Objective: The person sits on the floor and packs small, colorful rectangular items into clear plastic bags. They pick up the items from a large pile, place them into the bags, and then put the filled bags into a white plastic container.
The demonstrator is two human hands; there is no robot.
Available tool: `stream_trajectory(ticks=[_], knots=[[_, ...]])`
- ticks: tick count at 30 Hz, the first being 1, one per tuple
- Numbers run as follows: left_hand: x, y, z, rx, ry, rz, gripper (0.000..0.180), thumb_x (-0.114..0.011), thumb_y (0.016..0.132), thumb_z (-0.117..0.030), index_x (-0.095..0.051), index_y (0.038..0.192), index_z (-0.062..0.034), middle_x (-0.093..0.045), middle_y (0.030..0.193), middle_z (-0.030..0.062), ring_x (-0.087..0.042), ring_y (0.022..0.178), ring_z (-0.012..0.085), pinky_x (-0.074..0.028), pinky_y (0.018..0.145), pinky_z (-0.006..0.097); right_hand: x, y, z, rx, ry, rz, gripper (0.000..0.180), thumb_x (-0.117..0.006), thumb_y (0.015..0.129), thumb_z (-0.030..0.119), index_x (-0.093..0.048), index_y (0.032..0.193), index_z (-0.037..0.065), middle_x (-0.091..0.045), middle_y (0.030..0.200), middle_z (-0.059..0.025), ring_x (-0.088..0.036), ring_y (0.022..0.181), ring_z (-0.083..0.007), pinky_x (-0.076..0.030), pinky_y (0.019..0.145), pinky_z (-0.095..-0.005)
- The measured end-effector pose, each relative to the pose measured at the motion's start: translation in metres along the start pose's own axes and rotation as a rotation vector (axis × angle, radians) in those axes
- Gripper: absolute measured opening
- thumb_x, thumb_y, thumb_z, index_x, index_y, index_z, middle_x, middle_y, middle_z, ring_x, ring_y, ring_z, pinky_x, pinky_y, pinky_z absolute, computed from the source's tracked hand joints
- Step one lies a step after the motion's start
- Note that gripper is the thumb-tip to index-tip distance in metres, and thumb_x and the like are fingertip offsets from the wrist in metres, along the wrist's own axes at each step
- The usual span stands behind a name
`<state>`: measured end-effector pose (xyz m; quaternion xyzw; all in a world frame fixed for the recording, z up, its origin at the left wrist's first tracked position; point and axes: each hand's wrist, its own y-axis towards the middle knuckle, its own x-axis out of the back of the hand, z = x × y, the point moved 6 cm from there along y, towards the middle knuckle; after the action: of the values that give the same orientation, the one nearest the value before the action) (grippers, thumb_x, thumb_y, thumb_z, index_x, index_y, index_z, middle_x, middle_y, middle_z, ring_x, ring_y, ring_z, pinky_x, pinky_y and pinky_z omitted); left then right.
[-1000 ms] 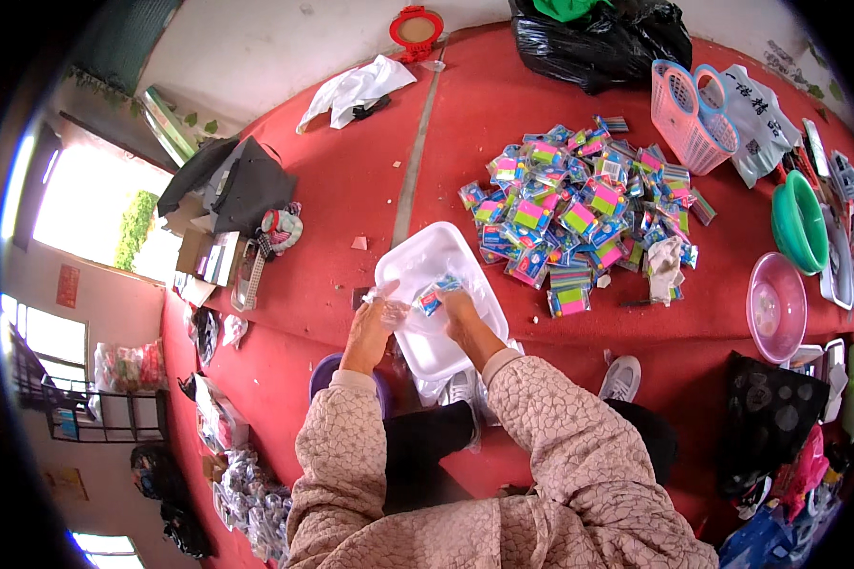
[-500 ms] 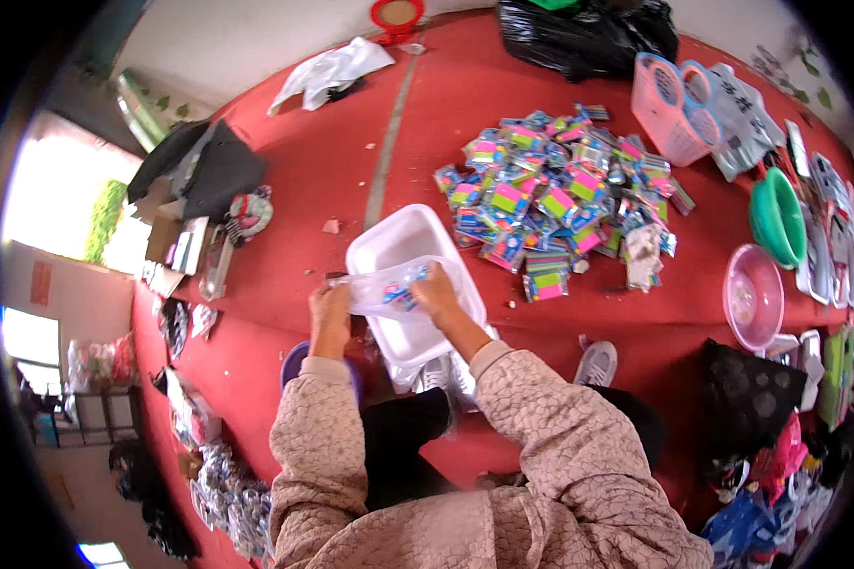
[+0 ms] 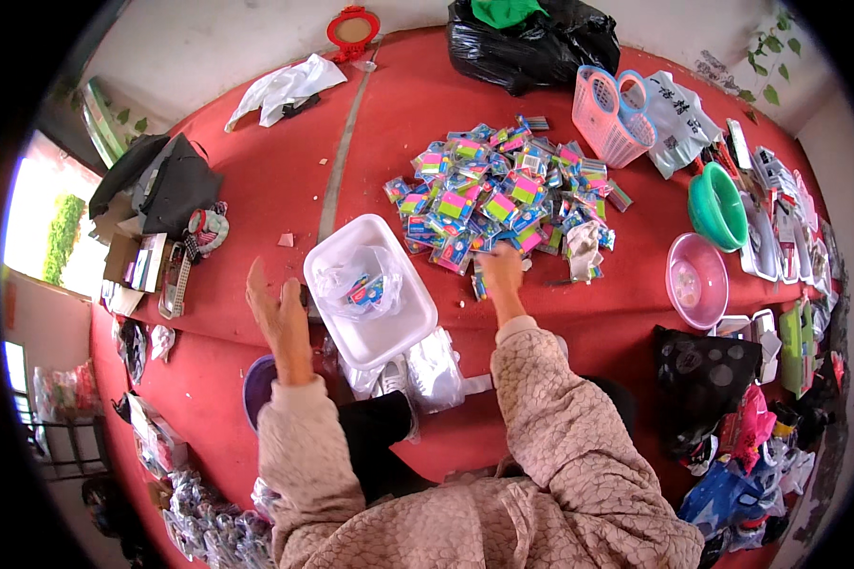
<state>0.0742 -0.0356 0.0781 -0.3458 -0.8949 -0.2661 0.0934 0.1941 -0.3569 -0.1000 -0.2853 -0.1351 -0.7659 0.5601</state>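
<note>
My left hand (image 3: 283, 318), empty with its fingers apart, is raised just left of a white plastic tub (image 3: 403, 337). Inside the tub rests a clear plastic bag (image 3: 389, 275), its mouth loosely spread, with a few small colourful packets (image 3: 364, 290) in it. My right hand (image 3: 503, 270) is at the near edge of a heap of small flat packets (image 3: 484, 194) in pink, green and blue. Its fingers curl against a packet (image 3: 480, 284) there; the fingertips are partly hidden.
Clear plastic bags (image 3: 435, 372) lie by my shoe below the tub, with a purple basin (image 3: 259, 391) to the left. Right of the heap are a pink basket (image 3: 607, 128), green basins (image 3: 716, 209) and a pink basin (image 3: 697, 282). A black bag (image 3: 531, 47) stands behind.
Both hands have let go of the clear bag, which now sits in the tub. My left hand has opened and moved left; my right has gone right to the heap. The view has shifted.
</note>
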Motion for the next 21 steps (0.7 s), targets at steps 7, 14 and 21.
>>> stream_trajectory(ticks=[7,14,21], knots=[[-0.087,-0.071,-0.05,-0.012,-0.111,0.612,0.028,-0.055,0.071,0.0,-0.054,0.1,0.0003,-0.059,0.097,0.0151,-0.056,0.092,0.0268,-0.045,0.075,0.031,-0.035,-0.021,-0.019,0.642,-0.452,0.289,0.033,-0.056,0.066,0.003,-0.054,0.098,0.009,-0.055,0.101,-0.0082,-0.054,0.093,-0.0279,-0.047,0.072,-0.0392],[-0.097,-0.048,-0.05,0.064,-0.103,0.636,0.026,-0.052,0.075,-0.002,-0.054,0.101,0.0028,-0.059,0.097,0.0149,-0.057,0.093,0.0219,-0.044,0.079,0.029,-0.033,-0.015,-0.029,0.686,-0.715,0.184,0.025,-0.057,0.066,0.002,-0.054,0.091,0.004,-0.05,0.098,-0.0104,-0.052,0.091,-0.0308,-0.048,0.07,-0.0384],[-0.102,-0.047,-0.054,0.047,-0.098,0.613,0.021,-0.053,0.076,-0.005,-0.057,0.096,0.0008,-0.062,0.091,0.011,-0.059,0.087,0.0204,-0.045,0.072,0.029,-0.006,0.003,-0.029,0.662,-0.837,0.264,0.019,-0.058,0.073,0.021,-0.061,0.086,0.008,-0.054,0.089,-0.0144,-0.05,0.092,-0.0316,-0.043,0.073,-0.0439]])
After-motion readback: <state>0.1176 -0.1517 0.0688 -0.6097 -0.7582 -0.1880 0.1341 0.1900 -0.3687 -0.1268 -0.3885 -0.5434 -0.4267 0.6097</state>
